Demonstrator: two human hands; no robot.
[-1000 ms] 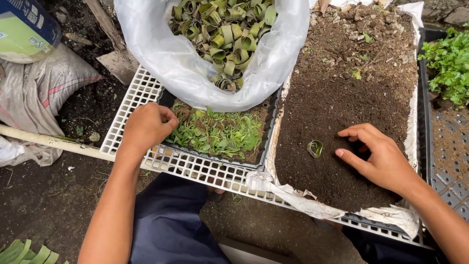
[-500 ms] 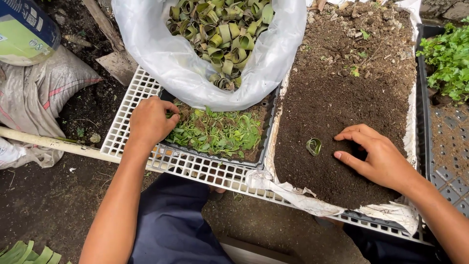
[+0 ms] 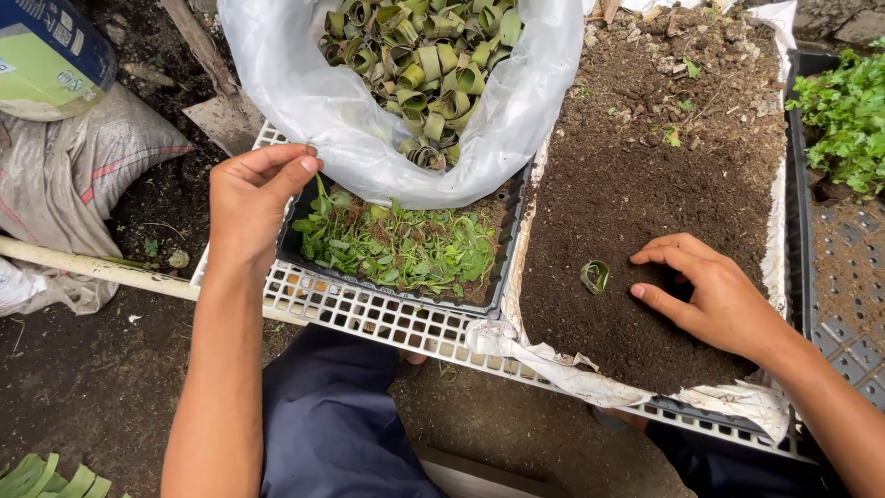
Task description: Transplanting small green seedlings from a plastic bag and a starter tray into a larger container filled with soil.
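Note:
My left hand (image 3: 247,198) is raised above the left end of a black seedling tray (image 3: 498,277) full of small green seedlings (image 3: 406,247). Its thumb and forefinger pinch one thin seedling (image 3: 322,195) that hangs down from them. My right hand (image 3: 712,293) rests on dark soil (image 3: 645,203) in a lined tray, fingers spread and curved. A rolled green leaf ring (image 3: 595,276) stands in the soil just left of its fingertips, apart from them.
A white plastic bag (image 3: 350,138) full of rolled leaf rings leans over the seedling tray. Both trays sit on a white grid rack (image 3: 369,318). Leafy green plants (image 3: 843,120) stand at the right edge. A sack (image 3: 74,175) and a pale pole (image 3: 92,267) lie at left.
My left hand has lifted up and back from the seedling tray's left end, pulling out one seedling. My right hand has stayed by the leaf ring.

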